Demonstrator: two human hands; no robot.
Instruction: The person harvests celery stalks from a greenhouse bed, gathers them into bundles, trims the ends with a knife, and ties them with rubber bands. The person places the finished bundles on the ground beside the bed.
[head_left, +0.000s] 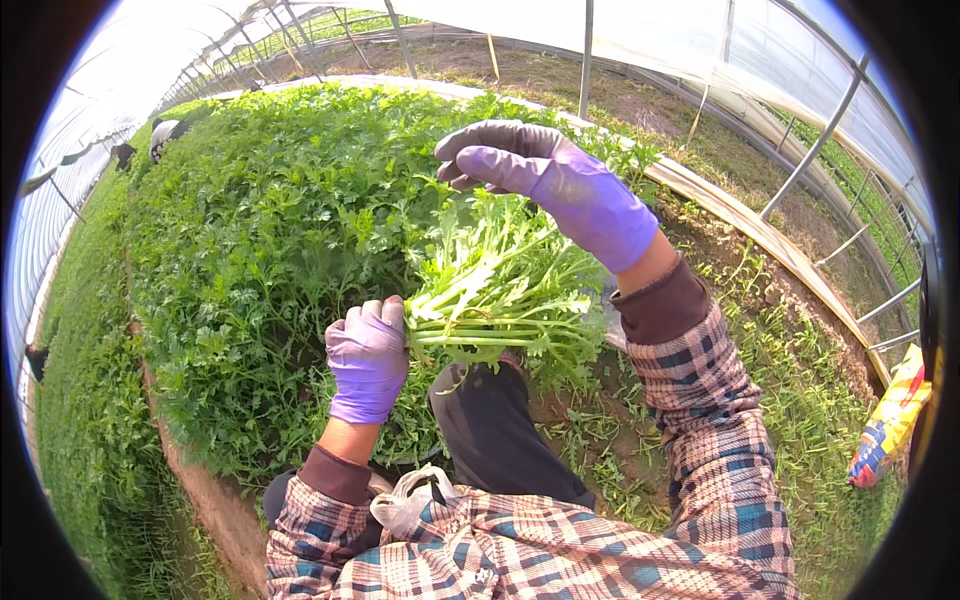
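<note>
My left hand (367, 360), in a purple glove with dirt-darkened fingers, is closed around the stem ends of a bunch of leafy greens (502, 300). The bunch lies sideways above my knee, its leaves pointing right. Above it my right hand (547, 180), gloved alike, is raised with curved fingers; nothing shows between them. The thumb is apart from the palm side, and leaf tips lie just beneath the hand. A dense bed of the growing greens (262, 210) spreads in front of me and to the left.
Cut stems and loose leaves cover the soil (607, 450) at right. A colourful plastic bag (889, 424) lies at the far right. Metal poles (587, 60) and plastic sheeting (660, 37) form a greenhouse side. A bent-over person (165, 135) is far off at upper left.
</note>
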